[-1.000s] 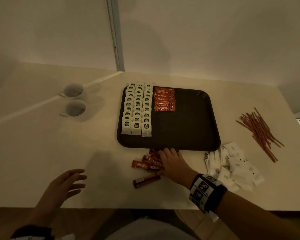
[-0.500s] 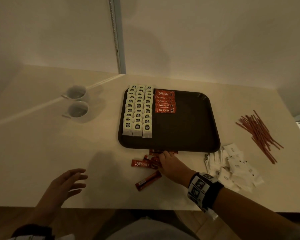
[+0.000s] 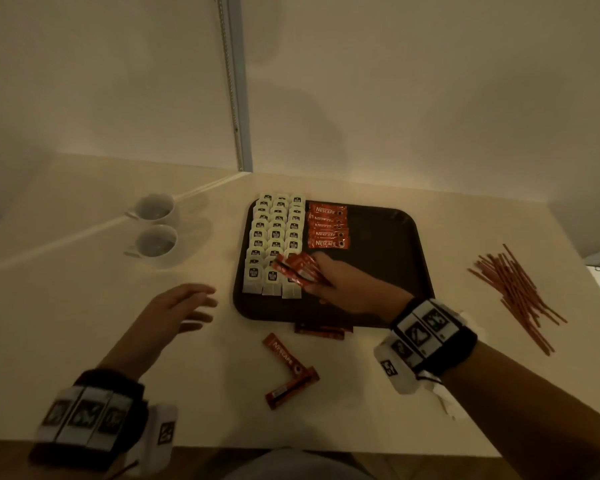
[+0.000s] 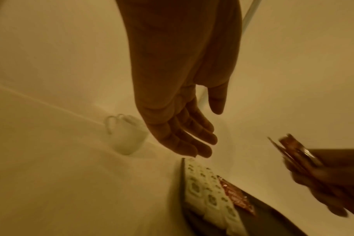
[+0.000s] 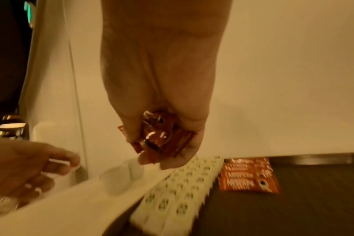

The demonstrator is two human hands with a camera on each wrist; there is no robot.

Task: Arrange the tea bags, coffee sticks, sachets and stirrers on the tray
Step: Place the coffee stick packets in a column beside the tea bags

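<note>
Two white cups (image 3: pixel 155 225) stand at the left of the table (image 3: pixel 84 323). The left hand (image 3: pixel 174 310) hovers beside the tray (image 3: pixel 395 271), fingers (image 4: pixel 192 140) spread and holding nothing. Tea bags (image 3: pixel 274 244) fill the tray's left side beside a column of coffee sticks (image 3: pixel 327 226). Above it, the right hand (image 3: pixel 347 285) grips a bundle of coffee sticks (image 3: pixel 300 268). Stirrers (image 3: pixel 518 296) lie far right.
</note>
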